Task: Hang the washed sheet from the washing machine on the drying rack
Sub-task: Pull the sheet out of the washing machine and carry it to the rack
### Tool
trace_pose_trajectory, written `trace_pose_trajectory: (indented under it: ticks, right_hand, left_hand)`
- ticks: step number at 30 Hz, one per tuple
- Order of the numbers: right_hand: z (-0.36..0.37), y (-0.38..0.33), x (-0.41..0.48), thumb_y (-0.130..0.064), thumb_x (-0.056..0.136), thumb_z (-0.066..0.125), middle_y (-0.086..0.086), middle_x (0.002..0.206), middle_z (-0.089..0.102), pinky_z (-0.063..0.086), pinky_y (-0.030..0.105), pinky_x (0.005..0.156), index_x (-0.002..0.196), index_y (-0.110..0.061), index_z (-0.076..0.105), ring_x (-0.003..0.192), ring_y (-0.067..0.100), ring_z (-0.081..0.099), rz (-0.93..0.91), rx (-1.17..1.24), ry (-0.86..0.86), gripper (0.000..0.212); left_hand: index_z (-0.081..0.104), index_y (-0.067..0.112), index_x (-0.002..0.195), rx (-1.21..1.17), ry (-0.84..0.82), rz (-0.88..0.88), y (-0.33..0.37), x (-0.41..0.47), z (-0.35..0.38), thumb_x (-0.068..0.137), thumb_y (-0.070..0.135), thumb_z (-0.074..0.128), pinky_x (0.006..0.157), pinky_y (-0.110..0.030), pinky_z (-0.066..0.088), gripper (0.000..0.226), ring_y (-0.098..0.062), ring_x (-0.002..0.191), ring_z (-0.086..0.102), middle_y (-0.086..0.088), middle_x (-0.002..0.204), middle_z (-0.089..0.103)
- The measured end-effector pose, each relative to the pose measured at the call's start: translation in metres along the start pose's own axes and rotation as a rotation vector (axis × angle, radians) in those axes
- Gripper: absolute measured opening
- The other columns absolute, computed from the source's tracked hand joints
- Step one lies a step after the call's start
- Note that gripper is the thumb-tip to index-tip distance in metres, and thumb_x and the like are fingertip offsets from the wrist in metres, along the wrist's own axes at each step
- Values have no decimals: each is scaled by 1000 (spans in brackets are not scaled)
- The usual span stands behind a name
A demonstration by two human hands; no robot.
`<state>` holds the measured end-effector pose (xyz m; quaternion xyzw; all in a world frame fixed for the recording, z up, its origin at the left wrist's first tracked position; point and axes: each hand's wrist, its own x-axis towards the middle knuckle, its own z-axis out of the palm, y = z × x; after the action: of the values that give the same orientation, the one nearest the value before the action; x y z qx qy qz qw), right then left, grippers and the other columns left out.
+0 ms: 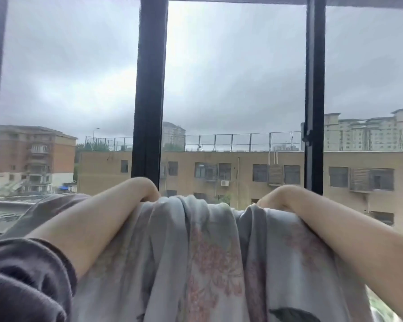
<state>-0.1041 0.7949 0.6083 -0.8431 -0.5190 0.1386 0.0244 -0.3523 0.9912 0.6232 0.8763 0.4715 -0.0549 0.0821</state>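
**Sheet lifted to window height, not yet spread**

Nearest, at the lower left, a grey sleeve (21,275) is bunching back on the left forearm. Both arms are reaching up and away. The pale floral sheet (207,252) is hanging down between and beneath them, gathering in thick folds at the middle. The left hand (137,189) and right hand (279,196) are bending over its top edge, well apart. Their fingers (265,201) are curling over the cloth and gripping it, with the tips hiding behind the fold. No drying rack is showing, so I cannot tell whether the edge is lying over a bar. The carrying looks finished; draping and spreading are probably still to come. Beyond, black window frames (149,89) are crossing the view of buildings (242,168).
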Motion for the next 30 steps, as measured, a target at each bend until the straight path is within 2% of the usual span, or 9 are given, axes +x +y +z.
trace_pose_trajectory:
  ticks: [4, 8, 10, 14, 18, 20, 22, 26, 30]
  right_hand:
    - [0, -21, -25, -20, 92, 55, 0, 123, 60, 46, 34, 100, 121, -11, 60, 111, 15, 56, -54, 52, 104, 30]
    - [-4, -40, -42, -21, 92, 55, -1, 112, 67, 53, 21, 76, 113, -21, 63, 97, 14, 65, -176, 59, 358, 23]
    - [-1, -55, -59, -20, 94, 55, 0, 102, 70, 55, 22, 73, 114, -18, 62, 90, 14, 69, -269, 186, 457, 22]
    - [20, -81, -103, -39, 97, 47, -2, 98, 69, 53, 26, 79, 107, -20, 63, 89, 13, 66, -482, 220, 501, 27]
    - [51, -90, -129, -61, 89, 40, -23, 100, 65, 49, 23, 84, 105, -40, 63, 94, -5, 60, -493, 81, 484, 34]
    - [60, -94, -126, -51, 93, 47, -30, 71, 61, 50, 29, 74, 74, -48, 62, 71, -7, 57, -474, 35, 607, 24]
    - [64, -99, -117, -37, 94, 53, -29, 55, 54, 48, 36, 69, 55, -39, 55, 57, -4, 48, -472, -17, 777, 39]
    - [63, -106, -107, -25, 91, 58, -18, 46, 47, 45, 30, 61, 47, -27, 45, 55, 3, 45, -431, -7, 1008, 46]
    - [27, -111, -105, -13, 90, 59, -16, 48, 39, 33, 25, 53, 47, -16, 52, 51, -2, 36, -454, 150, 1176, 43]
  left_hand:
    - [47, -1, 133, 78, -55, 130, 6, -8, 3, 100, 10, 39, 103, -35, 37, 36, -27, 128, 45, -11, 138, 48]
    - [65, 4, 113, 93, 148, 208, 1, -32, -1, 90, 12, 54, 63, -26, 45, 27, -19, 88, 56, -8, 108, 63]
    - [70, 9, 98, 37, 304, 242, -6, -46, -4, 85, 18, 55, 55, -24, 44, 21, -16, 77, 59, -1, 91, 67]
    - [65, 22, 69, -138, 510, 422, -23, -81, 6, 95, 43, 46, 63, -26, 41, 38, -14, 76, 59, 6, 75, 64]
    - [58, 31, 99, -94, 620, 581, -56, -122, 37, 70, 88, 19, 80, -33, 45, 75, -12, 91, 56, 18, 91, 57]
    - [48, 38, 115, 61, 737, 536, -74, -128, 60, 66, 91, 18, 86, -37, 44, 78, -12, 99, 55, 18, 105, 53]
    - [51, 36, 107, 108, 939, 576, -83, -122, 77, 70, 88, 15, 81, -37, 44, 73, -11, 93, 56, 18, 101, 56]
    - [53, 39, 79, -191, 1089, 768, -80, -99, 79, 87, 73, 25, 61, -29, 42, 45, -9, 63, 55, 15, 61, 53]
    - [51, 37, 62, -218, 1091, 760, -57, -96, 30, 92, 63, 38, 61, -30, 42, 41, -11, 63, 55, 12, 59, 51]
